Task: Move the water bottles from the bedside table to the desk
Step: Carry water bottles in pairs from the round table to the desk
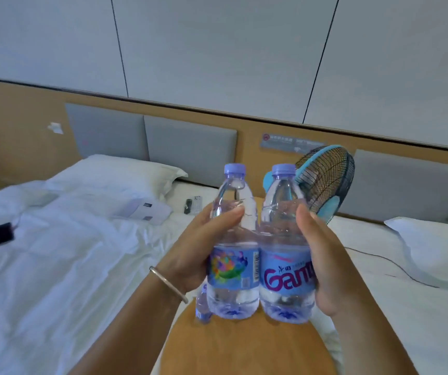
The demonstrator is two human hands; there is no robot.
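Observation:
Two clear water bottles with lilac caps and blue labels are held side by side above the wooden bedside table [247,345]. My left hand [193,247] grips the left bottle [233,266], thumb across its upper body. My right hand [323,261] grips the right bottle [285,266], whose label shows purple letters. Both bottles are upright and touch each other. A third, smaller-looking bottle [202,307] stands on the table behind the left bottle, mostly hidden. The desk is not in view.
A blue table fan [323,182] stands at the table's far end. Beds with white sheets lie on both sides; the left one holds a pillow [114,177], papers [141,212], remotes [191,205] and a black device [1,234]. A cable [385,263] crosses the right bed.

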